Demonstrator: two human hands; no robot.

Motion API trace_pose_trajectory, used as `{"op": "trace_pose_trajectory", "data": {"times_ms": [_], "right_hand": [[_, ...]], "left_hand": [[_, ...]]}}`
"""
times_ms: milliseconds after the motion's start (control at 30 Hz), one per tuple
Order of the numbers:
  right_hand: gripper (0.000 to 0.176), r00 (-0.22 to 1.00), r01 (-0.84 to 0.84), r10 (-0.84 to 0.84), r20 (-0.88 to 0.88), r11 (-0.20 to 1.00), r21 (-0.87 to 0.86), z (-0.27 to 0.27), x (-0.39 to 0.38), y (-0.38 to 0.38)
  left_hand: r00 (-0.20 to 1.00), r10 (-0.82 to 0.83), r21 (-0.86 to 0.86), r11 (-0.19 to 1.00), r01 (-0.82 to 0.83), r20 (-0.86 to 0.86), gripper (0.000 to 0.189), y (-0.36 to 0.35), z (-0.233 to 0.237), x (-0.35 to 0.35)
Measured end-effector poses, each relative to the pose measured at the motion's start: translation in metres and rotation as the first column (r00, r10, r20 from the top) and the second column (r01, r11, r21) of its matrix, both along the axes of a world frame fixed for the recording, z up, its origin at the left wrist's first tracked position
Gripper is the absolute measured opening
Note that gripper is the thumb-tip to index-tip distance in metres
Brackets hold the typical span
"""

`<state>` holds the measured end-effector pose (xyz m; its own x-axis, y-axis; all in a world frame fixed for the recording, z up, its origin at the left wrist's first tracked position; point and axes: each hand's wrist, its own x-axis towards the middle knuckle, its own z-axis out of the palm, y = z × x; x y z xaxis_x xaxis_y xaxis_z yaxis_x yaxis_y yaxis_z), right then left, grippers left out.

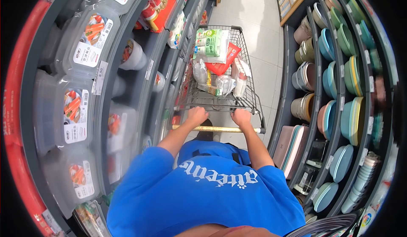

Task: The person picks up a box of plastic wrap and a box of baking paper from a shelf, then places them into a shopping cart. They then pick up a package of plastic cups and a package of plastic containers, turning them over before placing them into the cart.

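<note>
My left hand (197, 116) is wrapped round the left part of the yellow handle bar (216, 129) of a wire shopping cart (250, 92). Toward the bar's right end, my right hand (241, 117) is closed on it too. Inside the cart lie a green and white pack (208, 42), a red pack (224, 61), a white bottle (240, 85) and several clear-wrapped items (225, 84). Both forearms reach forward from the sleeves of a blue shirt (212, 186).
On the left, shelves hold clear plastic boxes (75, 110) and red packs (159, 10). Shelves on the right carry green basins (347, 40), blue basins (330, 79) and trash bins (303, 77). A tiled floor (250, 19) runs ahead between them.
</note>
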<state>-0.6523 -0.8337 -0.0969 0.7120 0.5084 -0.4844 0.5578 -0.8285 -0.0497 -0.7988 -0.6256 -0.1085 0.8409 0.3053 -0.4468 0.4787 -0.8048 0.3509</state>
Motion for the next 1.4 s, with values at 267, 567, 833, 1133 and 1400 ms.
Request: {"op": "trace_pose_trajectory", "data": {"times_ms": [267, 567, 833, 1133, 1400], "right_hand": [[0.037, 0.994, -0.107, 0.107, 0.003, 0.994, 0.035, -0.009, -0.036, -0.039], [0.035, 0.994, -0.091, 0.099, -0.051, 0.988, 0.128, -0.018, -0.075, -0.081], [0.036, 0.988, -0.107, 0.123, -0.092, 0.981, 0.163, -0.023, -0.100, -0.111], [0.034, 0.993, -0.076, 0.087, -0.082, 0.988, 0.132, -0.020, -0.148, -0.121], [0.040, 0.962, 0.077, -0.023, -0.271, 0.978, 0.192, -0.030, -0.199, -0.135]], "left_hand": [[0.988, -0.149, 0.101, 0.984, 0.145, 0.040, 0.037, -0.043, -0.010, -0.037], [0.993, -0.080, 0.096, 0.993, 0.071, 0.091, 0.036, -0.086, -0.017, -0.080], [0.993, -0.050, 0.083, 0.996, 0.041, 0.105, 0.035, -0.118, -0.024, -0.107], [0.992, -0.023, 0.049, 0.999, 0.017, 0.128, 0.036, -0.127, -0.027, -0.152], [0.986, 0.149, -0.283, 0.951, -0.120, 0.082, 0.032, -0.124, -0.043, -0.219]]}}
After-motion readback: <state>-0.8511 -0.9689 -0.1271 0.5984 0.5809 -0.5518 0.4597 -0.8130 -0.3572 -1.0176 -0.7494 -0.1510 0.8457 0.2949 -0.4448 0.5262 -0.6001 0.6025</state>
